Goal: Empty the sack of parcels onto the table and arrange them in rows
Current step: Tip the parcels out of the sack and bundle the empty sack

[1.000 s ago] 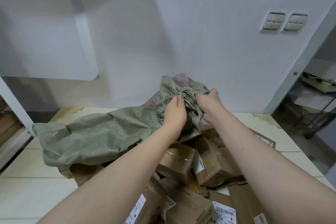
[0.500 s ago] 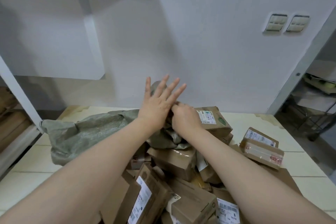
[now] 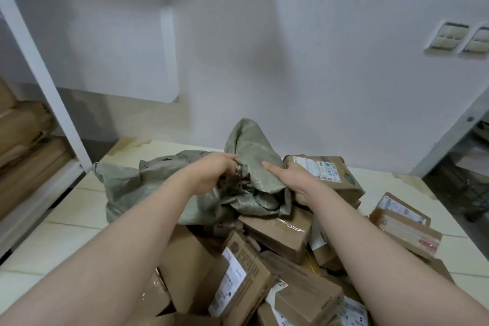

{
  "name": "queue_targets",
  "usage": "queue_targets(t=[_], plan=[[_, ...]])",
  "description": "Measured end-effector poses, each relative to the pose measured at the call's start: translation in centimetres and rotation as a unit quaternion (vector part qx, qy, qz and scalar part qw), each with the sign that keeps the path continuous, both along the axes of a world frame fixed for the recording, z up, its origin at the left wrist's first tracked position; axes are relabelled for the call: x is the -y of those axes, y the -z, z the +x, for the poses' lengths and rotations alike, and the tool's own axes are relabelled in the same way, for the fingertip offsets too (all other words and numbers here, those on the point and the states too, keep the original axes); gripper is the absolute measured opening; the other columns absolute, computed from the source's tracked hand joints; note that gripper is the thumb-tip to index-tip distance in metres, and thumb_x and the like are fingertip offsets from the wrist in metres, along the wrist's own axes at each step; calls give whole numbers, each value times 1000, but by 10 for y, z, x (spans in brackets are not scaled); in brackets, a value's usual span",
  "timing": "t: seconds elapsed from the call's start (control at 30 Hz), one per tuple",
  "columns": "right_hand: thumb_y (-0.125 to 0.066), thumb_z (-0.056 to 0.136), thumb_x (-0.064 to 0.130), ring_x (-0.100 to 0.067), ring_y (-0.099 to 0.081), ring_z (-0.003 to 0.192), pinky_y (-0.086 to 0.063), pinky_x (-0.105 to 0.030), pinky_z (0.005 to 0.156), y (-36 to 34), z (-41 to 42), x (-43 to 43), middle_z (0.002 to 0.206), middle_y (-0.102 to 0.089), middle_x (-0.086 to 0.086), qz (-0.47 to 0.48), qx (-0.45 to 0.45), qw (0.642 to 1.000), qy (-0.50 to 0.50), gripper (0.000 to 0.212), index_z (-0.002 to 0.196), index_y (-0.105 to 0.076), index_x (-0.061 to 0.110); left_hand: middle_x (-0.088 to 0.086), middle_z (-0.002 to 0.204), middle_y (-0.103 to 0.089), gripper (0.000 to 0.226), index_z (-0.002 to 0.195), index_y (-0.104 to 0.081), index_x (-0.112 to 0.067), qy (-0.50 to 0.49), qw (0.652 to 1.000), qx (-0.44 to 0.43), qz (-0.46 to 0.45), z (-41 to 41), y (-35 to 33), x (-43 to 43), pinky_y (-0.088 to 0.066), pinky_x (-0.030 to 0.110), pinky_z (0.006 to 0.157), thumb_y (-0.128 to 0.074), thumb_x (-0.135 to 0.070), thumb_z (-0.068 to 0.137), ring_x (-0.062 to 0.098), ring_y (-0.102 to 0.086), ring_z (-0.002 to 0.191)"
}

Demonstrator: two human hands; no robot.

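A limp green woven sack (image 3: 148, 182) lies crumpled on top of a heap of brown cardboard parcels (image 3: 280, 235) on the cream table (image 3: 53, 243). My left hand (image 3: 211, 174) grips the sack's frayed, bunched edge. My right hand (image 3: 299, 182) holds a fold of the sack, thumb on top of the cloth and fingers curled under it. One labelled parcel (image 3: 322, 171) sits just behind my right hand. Another taped parcel (image 3: 404, 222) lies apart at the right. The inside of the sack is hidden.
A white shelf frame (image 3: 39, 61) stands at the left with brown boxes (image 3: 23, 127) stacked behind it. The white wall carries two switches (image 3: 449, 36). At the right, a doorway opens onto a dark wire cart (image 3: 465, 182).
My left hand, spread open above the sack half a second ago, now grips its bunched edge. The sack stands higher between my hands. The view has shifted to the left.
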State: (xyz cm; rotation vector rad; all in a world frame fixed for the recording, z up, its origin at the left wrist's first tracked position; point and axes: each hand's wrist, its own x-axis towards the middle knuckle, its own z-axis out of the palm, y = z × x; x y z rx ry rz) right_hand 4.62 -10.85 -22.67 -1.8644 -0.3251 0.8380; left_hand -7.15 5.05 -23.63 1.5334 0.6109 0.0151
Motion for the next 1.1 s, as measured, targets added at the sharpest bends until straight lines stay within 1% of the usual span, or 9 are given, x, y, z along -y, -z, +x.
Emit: queue_targets(t=[0.1, 0.2, 0.3, 0.43, 0.7, 0.77, 0.83, 0.93, 1.1], plan=[[-90, 64, 32, -24, -71, 90, -60, -36, 75, -2, -3, -9, 109, -68, -10, 40, -13, 999, 22, 70, 118, -54, 8, 8, 133, -55, 69, 126, -52, -10, -59, 993, 9, -104, 7, -18, 9, -47, 36, 94, -65, -51, 72, 26, -57, 114], [-82, 75, 11, -18, -73, 77, -56, -25, 58, -17, 0, -9, 98, -73, -8, 98, 21, 995, 20, 48, 118, -60, 11, 9, 141, -53, 117, 142, -46, -12, -53, 998, -32, -13, 24, -43, 34, -43, 39, 105, -56, -91, 57, 29, -55, 123], [-82, 73, 8, -23, -74, 84, -59, -33, 68, -35, 16, 7, 102, -73, -11, 115, 29, 992, 34, 56, 125, -60, 11, 13, 153, -36, 68, 150, -30, -7, -102, 979, -25, 173, 41, -55, 66, -34, 33, 106, -34, -53, 100, 31, -39, 137], [-80, 71, 12, -26, -68, 99, -55, -40, 92, -46, 23, 36, 112, -70, -6, -12, 165, 985, 46, 58, 125, -60, 16, 12, 158, -28, 51, 151, -29, -7, -55, 961, -11, 270, 55, -29, 94, -20, 32, 116, -27, -31, 106, 26, -27, 145], [-53, 93, 18, -33, -53, 115, -45, -38, 84, -25, -16, 25, 123, -57, -11, -298, 511, 806, 24, 53, 143, -35, 17, 5, 158, -28, 58, 147, -38, -22, -82, 811, -63, 576, 51, 6, 100, -14, 42, 116, -40, -51, 97, 26, -19, 146], [-47, 96, 17, -32, -51, 117, -44, -39, 85, -25, -23, 17, 129, -55, -12, -327, 558, 762, 7, 53, 147, -30, 15, 6, 141, -51, 46, 137, -52, -17, -128, 859, 30, 495, 47, -14, 98, -31, 36, 105, -40, -42, 100, 26, -43, 132], [-50, 94, 18, -32, -51, 117, -43, -38, 86, -23, -26, 8, 129, -56, -11, -332, 579, 743, -37, 53, 144, -33, 14, 4, 124, -61, 59, 128, -57, -11, -141, 961, 58, 231, 49, -37, 89, -40, 32, 97, -33, -57, 98, 26, -54, 120], [-62, 84, 30, -28, -57, 114, -47, -34, 90, -26, -25, 0, 124, -62, -7, -203, 392, 884, -150, 57, 138, -45, 20, 7, 143, -49, 111, 149, -33, -16, -144, 990, 1, 10, 46, -56, 71, -41, 42, 107, -33, -92, 68, 29, -49, 128], [-61, 93, 16, -17, -59, 86, -51, -35, 79, -27, -18, 2, 102, -66, -4, 15, 101, 986, -130, 18, 109, -68, 20, 17, 142, -47, 66, 150, -22, -10, -136, 965, -77, 208, 23, -27, 46, -43, 34, 100, -54, -31, 96, 33, -49, 125]])
